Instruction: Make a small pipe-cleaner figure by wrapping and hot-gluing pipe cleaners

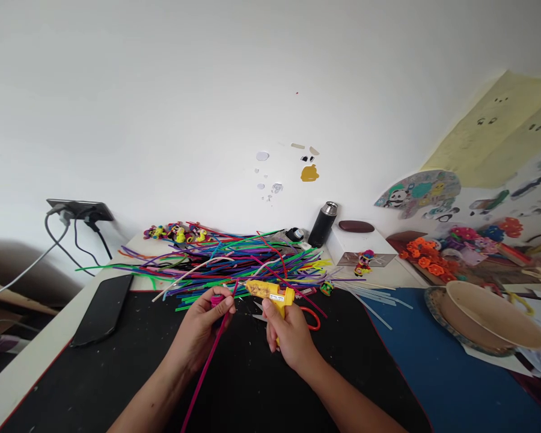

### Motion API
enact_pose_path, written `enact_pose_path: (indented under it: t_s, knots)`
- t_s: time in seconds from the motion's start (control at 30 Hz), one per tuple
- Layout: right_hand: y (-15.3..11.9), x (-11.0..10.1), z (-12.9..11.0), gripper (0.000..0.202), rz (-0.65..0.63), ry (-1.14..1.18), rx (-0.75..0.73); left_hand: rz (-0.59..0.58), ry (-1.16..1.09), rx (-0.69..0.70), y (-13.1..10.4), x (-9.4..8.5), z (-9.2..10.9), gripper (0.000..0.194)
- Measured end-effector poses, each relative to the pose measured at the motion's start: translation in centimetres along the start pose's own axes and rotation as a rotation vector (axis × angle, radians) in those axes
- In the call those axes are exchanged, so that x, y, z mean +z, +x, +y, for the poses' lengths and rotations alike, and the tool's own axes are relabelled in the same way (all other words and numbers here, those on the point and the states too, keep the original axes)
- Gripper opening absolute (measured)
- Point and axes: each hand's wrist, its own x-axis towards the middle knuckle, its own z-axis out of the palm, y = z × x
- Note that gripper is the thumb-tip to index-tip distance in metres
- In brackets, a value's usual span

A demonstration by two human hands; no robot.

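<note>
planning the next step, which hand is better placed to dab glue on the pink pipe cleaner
Probably the right hand: it grips the yellow glue gun, pointed toward the pink pipe cleaner. The left hand is busy holding that pipe cleaner.

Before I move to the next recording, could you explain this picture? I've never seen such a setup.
There's no machine here, just a person's two bare hands. The one picture comes from a camera worn on the head, looking forward and down. The left hand holds a long pink stem; the right hand grips a yellow glue gun, its tip near the stem. Beyond them lies a colorful pile of stems. Also on the table are a phone, scissors and a black flask.
</note>
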Motion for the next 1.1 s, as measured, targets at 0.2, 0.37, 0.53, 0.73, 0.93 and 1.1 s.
enact_pose_path:
  t_s: [0.2, 0.37, 0.53, 0.73, 0.93, 1.1]
  knots:
    - [-0.19, 0.28, -0.19, 0.072, -0.003, 0.000, 0.029, -0.004, -0.001, 0.012, 0.04, -0.20, -0.11, 0.049]
    - [-0.33, 0.42, -0.42, 0.074, -0.005, -0.002, 0.038, 0.002, -0.009, 0.011, -0.01, -0.13, -0.08, 0.049]
    - [-0.16, 0.42, -0.66, 0.073, 0.003, -0.011, 0.018, 0.021, -0.025, -0.020, -0.09, -0.03, 0.03, 0.051]
    - [-0.08, 0.32, -0.84, 0.071, 0.014, -0.011, -0.005, 0.040, -0.035, -0.037, -0.13, -0.27, -0.09, 0.051]
    - [-0.14, 0.41, -0.86, 0.073, 0.007, -0.029, 0.021, 0.029, -0.029, -0.026, -0.01, -0.63, -0.27, 0.048]
    - [-0.34, 0.57, -0.87, 0.073, -0.002, -0.046, 0.032, 0.027, -0.032, -0.008, 0.09, -0.68, -0.30, 0.048]
